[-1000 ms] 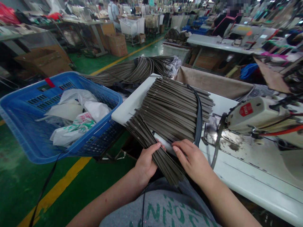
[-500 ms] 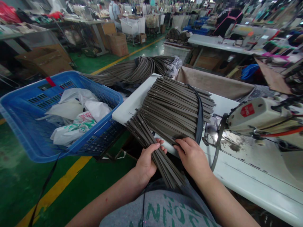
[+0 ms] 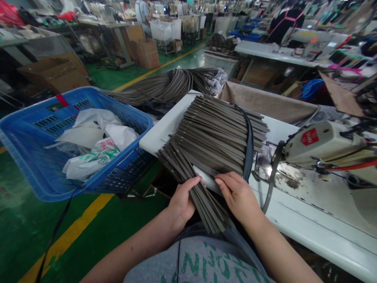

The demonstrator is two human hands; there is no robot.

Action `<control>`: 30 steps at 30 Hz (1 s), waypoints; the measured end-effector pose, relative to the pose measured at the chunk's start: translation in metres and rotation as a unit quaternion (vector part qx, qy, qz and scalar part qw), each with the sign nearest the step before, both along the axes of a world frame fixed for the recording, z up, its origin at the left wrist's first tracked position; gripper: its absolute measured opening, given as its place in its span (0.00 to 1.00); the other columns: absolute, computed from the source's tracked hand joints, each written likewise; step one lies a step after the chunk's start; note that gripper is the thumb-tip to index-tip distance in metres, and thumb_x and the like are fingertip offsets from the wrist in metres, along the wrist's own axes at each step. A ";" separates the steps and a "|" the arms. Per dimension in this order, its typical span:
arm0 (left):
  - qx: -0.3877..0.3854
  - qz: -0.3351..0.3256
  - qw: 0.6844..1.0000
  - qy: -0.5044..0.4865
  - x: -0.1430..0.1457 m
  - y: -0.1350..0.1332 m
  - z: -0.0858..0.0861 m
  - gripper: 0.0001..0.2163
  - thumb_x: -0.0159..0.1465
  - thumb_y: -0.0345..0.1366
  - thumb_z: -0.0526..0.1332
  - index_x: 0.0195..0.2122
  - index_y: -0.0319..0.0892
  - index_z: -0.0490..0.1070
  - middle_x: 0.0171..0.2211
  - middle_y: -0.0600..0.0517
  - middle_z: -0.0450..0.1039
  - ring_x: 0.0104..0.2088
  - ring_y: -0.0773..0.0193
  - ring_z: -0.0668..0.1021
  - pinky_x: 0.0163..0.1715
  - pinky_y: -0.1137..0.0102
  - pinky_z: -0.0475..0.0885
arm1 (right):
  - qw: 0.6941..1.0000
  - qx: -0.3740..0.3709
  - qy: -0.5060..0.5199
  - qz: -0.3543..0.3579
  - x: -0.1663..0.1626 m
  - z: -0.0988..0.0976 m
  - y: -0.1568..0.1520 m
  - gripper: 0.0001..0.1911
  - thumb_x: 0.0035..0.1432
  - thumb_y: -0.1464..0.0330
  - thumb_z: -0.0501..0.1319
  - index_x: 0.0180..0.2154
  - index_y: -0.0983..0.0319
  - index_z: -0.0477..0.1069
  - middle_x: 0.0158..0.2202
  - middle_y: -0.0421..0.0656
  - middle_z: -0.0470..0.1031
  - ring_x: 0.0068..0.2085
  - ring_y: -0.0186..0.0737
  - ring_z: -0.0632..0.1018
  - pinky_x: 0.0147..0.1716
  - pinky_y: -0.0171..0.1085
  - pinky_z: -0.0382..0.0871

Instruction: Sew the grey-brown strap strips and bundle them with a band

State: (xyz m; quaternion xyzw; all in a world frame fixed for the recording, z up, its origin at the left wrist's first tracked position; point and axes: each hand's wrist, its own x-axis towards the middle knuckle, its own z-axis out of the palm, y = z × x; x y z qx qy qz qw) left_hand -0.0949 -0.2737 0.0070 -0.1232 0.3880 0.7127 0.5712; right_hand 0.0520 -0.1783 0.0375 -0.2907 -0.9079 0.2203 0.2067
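My left hand is closed round a fanned bundle of flat grey-brown strips, thumb on top. The bundle slants from the table corner down towards my shirt. To its right, my right hand pinches the end of a single strip at the near edge of a wide pile. That pile of strips lies side by side on the white tabletop, with a dark band across its right part. The right fingertips partly hide the pinched end.
A sewing machine stands on the right of the table, a loose strip hanging beside it. On the left is a blue basket with white plastic bags. Long strips lie heaped behind the table. Co-workers sit further back.
My right hand has shifted slightly left with the strip it pinches, and a gap of white table now shows under that strip. The left hand's fingers have tucked behind the bundle.
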 end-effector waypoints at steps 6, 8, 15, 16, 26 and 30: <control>0.010 0.010 1.000 -0.027 0.000 0.000 -0.001 0.09 0.51 0.29 0.75 0.33 0.37 0.79 0.28 0.51 0.78 0.30 0.64 0.80 0.40 0.68 0.80 | 0.985 0.127 -0.113 -0.010 0.003 -0.014 0.006 0.15 0.69 0.67 0.60 0.53 0.68 0.75 0.46 0.53 0.78 0.47 0.54 0.77 0.50 0.50 0.74; 0.013 0.005 1.000 -0.025 0.000 0.000 -0.001 0.09 0.51 0.28 0.74 0.33 0.35 0.79 0.29 0.49 0.79 0.33 0.63 0.81 0.41 0.66 0.81 | 0.978 0.160 -0.135 -0.005 0.003 -0.014 0.003 0.14 0.71 0.68 0.57 0.52 0.68 0.75 0.45 0.53 0.79 0.45 0.53 0.77 0.48 0.49 0.74; 0.000 0.003 1.000 -0.022 -0.001 -0.001 0.000 0.09 0.52 0.27 0.71 0.36 0.34 0.81 0.36 0.46 0.82 0.37 0.60 0.82 0.41 0.67 0.80 | 0.958 0.240 -0.157 0.006 0.006 -0.006 -0.006 0.14 0.69 0.72 0.57 0.54 0.67 0.74 0.44 0.52 0.79 0.44 0.52 0.76 0.46 0.48 0.71; 0.000 0.003 1.000 -0.021 -0.001 -0.001 0.000 0.10 0.53 0.26 0.71 0.38 0.34 0.81 0.38 0.45 0.82 0.39 0.59 0.83 0.42 0.67 0.80 | 0.959 0.243 -0.146 0.009 0.006 -0.005 -0.007 0.14 0.69 0.72 0.57 0.53 0.67 0.74 0.44 0.52 0.79 0.43 0.52 0.76 0.45 0.48 0.72; 0.021 -0.009 1.000 -0.020 0.001 -0.001 0.001 0.12 0.52 0.30 0.74 0.37 0.34 0.81 0.34 0.46 0.82 0.37 0.60 0.83 0.43 0.67 0.79 | 0.997 0.039 -0.008 0.073 0.002 0.004 -0.011 0.13 0.73 0.67 0.54 0.46 0.62 0.77 0.39 0.47 0.79 0.40 0.44 0.79 0.41 0.42 0.75; -0.006 0.005 1.000 0.000 0.001 -0.002 -0.001 0.12 0.49 0.30 0.76 0.33 0.34 0.80 0.30 0.47 0.81 0.32 0.61 0.82 0.40 0.68 0.78 | 0.999 0.034 -0.016 -0.015 0.003 -0.005 0.003 0.12 0.71 0.66 0.58 0.47 0.63 0.77 0.42 0.51 0.79 0.44 0.51 0.79 0.47 0.49 0.77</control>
